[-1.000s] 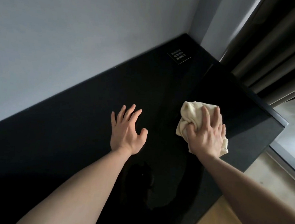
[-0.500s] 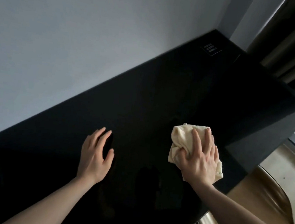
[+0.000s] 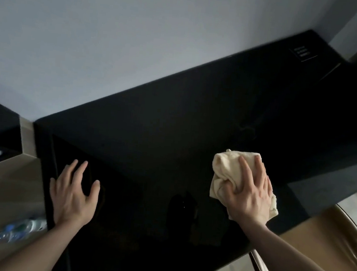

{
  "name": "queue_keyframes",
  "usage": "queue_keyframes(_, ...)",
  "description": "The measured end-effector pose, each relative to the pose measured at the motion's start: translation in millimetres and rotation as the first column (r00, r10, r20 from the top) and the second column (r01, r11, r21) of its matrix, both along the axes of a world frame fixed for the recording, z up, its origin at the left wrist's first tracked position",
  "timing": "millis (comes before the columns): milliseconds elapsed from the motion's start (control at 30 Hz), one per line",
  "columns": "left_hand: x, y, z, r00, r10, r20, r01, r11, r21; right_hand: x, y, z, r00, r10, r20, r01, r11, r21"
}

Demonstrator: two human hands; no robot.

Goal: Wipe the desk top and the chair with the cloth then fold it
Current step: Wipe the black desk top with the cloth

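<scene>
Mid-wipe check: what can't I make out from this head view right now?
- Small sign at the desk's far corner: print too small and blurred to read.
- Chair, lower right: mostly cut off by the frame edge and the right arm.
- Bottles, lower left: motion-blurred, labels illegible.
- Cloth: the part under the right hand is hidden.
- Desk top: too dark to judge dust or streaks.

Cloth, desk top, chair
Cream cloth (image 3: 226, 167), bunched, pressed flat on the glossy black desk top (image 3: 162, 134) near its right front edge; tan chair (image 3: 323, 241) just beyond that edge, partly in view.
</scene>
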State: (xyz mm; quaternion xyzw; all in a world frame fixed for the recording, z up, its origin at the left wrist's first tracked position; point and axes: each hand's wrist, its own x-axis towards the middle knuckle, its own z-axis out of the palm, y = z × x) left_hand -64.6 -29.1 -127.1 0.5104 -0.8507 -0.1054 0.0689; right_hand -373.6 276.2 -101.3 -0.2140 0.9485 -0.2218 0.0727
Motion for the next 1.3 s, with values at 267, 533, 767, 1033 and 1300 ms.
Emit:
queue_keyframes(267, 6, -5, -6, 0.999, 0.022, -0.029, -0.023, 1.0, -0.013, 33, -26, 3, 0.986, -0.165, -0.012, 0.165, 0.986, 0.005)
queue_keyframes(533, 8, -6, -12, 0.999, 0.021, -0.036, -0.021, 1.0, -0.003, 86, -67, -2, 0.99, -0.141, -0.003, 0.141, 0.99, 0.027)
queue_keyframes(767, 12, -10, -12, 0.997, -0.043, -0.065, 0.046, 0.998, 0.042, 150, -116, -9, 0.998, -0.065, 0.012, 0.065, 0.997, 0.04)
queue_keyframes(1033, 46, -39, 14, 0.763, 0.237, -0.601, 0.172, 0.822, 0.542, 265, -172, -15, 0.99, 0.135, 0.024, -0.136, 0.991, 0.005)
queue_keyframes(1300, 134, -20, 28, 0.776, -0.025, -0.63, 0.31, 0.885, 0.347, 346, -196, -8, 0.933, 0.312, 0.177, -0.317, 0.948, 0.0)
